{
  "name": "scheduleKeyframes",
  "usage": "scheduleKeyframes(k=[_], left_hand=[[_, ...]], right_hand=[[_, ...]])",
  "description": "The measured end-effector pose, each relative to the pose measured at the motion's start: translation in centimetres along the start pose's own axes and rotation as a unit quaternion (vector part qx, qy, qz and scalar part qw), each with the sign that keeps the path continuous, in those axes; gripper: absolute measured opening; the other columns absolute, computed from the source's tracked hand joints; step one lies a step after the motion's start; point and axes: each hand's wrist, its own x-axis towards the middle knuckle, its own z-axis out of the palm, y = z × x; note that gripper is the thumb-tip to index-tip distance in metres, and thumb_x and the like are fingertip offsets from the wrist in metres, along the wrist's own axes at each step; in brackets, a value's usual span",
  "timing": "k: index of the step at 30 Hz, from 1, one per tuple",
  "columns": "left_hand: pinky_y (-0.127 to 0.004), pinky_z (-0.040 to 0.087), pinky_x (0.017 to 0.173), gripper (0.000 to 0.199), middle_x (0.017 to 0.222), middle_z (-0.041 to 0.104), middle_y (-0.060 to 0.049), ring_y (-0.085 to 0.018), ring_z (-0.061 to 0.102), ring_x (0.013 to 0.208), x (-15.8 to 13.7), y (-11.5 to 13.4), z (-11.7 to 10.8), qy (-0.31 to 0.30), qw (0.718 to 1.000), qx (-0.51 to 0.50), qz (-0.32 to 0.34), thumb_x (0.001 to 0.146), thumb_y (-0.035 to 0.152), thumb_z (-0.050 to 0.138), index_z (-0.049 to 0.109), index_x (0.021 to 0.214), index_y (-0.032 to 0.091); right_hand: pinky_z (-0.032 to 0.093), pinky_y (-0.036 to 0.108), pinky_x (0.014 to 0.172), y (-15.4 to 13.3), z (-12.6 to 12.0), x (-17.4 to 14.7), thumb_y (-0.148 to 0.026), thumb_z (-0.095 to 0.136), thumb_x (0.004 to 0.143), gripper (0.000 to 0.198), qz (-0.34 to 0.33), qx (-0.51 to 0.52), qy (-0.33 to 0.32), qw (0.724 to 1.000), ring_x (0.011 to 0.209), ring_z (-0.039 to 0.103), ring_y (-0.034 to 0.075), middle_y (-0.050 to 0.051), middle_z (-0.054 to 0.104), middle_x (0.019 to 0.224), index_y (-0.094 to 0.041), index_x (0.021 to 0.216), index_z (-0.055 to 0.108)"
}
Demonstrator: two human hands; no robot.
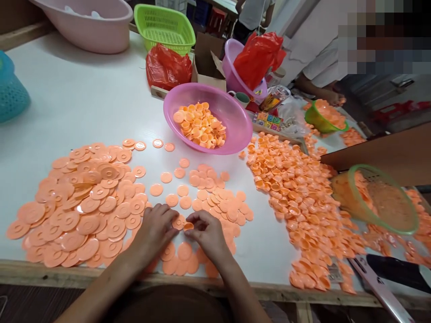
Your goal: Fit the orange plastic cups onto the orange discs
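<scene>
Left grip (158, 225) — pinched on one orange disc (178, 221); right grip (207, 232) — pinched on small orange cup (188, 226), disc's three o'clock; slack fingers could drop either onto loose discs (185, 251), six o'clock.

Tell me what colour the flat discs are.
Light orange; the flat discs show best in the head view.

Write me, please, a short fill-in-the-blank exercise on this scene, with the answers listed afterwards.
1. The small cup is held in the person's ____ hand.
2. The bag in front of the green basket is coloured ____.
3. The largest pile of discs lies on the person's ____ side.

Missing words: right; red; left.
</scene>
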Motion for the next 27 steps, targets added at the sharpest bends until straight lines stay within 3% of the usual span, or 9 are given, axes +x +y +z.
scheduleKeyframes(k=[6,9,13,18,23,27], left_hand=[[-0.037,0.030,0.075,0.015,0.085,0.066,-0.001,-0.023,0.056,0.088,0.5,0.4,-0.6,-0.018,0.999,-0.012,-0.032,0.079,0.015,0.060,0.064,0.092,0.022],[-0.037,0.030,0.075,0.016,0.086,0.066,-0.001,-0.023,0.056,0.088,0.6,0.5,-0.8,-0.023,0.999,-0.014,-0.034,0.080,0.014,0.060,0.065,0.093,0.022],[-0.038,0.031,0.075,0.011,0.084,0.067,-0.003,-0.023,0.056,0.087,0.7,0.5,-0.4,-0.018,0.999,-0.004,-0.029,0.083,0.017,0.060,0.066,0.091,0.021],[-0.037,0.036,0.076,0.010,0.081,0.068,-0.004,-0.024,0.058,0.086,0.7,-0.1,-0.6,-0.024,0.999,-0.032,-0.021,0.081,0.017,0.061,0.068,0.088,0.019],[-0.028,0.040,0.064,0.019,0.072,0.067,0.000,-0.017,0.058,0.067,1.3,0.3,-1.6,-0.074,0.968,-0.215,-0.108,0.079,0.021,0.056,0.070,0.093,0.021],[-0.025,0.036,0.057,0.008,0.063,0.061,0.002,-0.014,0.055,0.061,1.5,1.1,-0.6,-0.011,0.963,-0.215,-0.165,0.074,0.018,0.054,0.060,0.068,0.019]], right_hand=[[0.051,0.028,0.068,0.0,0.1,0.5,-0.013,0.062,0.070,0.020,-0.069,-0.112,0.006,0.991,0.076,0.063,0.017,0.003,0.066,0.083,-0.024,0.080,0.075],[0.048,0.028,0.065,-0.2,0.2,0.4,-0.016,0.060,0.076,0.013,-0.070,-0.162,0.026,0.984,0.070,0.061,0.017,0.001,0.067,0.075,-0.022,0.077,0.071],[0.042,0.025,0.054,-0.2,1.2,0.5,-0.019,0.060,0.076,0.013,-0.037,-0.139,0.020,0.989,0.056,0.055,0.014,-0.002,0.061,0.059,-0.021,0.064,0.059],[0.037,0.023,0.050,-0.2,2.5,1.0,-0.016,0.056,0.073,0.015,-0.043,-0.143,0.041,0.988,0.052,0.052,0.013,-0.004,0.055,0.055,-0.022,0.059,0.051],[0.037,0.023,0.050,-0.3,2.5,1.0,-0.018,0.054,0.075,0.016,-0.065,-0.170,0.026,0.983,0.052,0.052,0.013,-0.004,0.055,0.055,-0.022,0.061,0.049],[0.037,0.024,0.050,0.2,2.5,0.7,-0.022,0.054,0.080,0.019,-0.081,-0.177,0.022,0.981,0.053,0.052,0.014,-0.003,0.056,0.057,-0.023,0.063,0.047]])
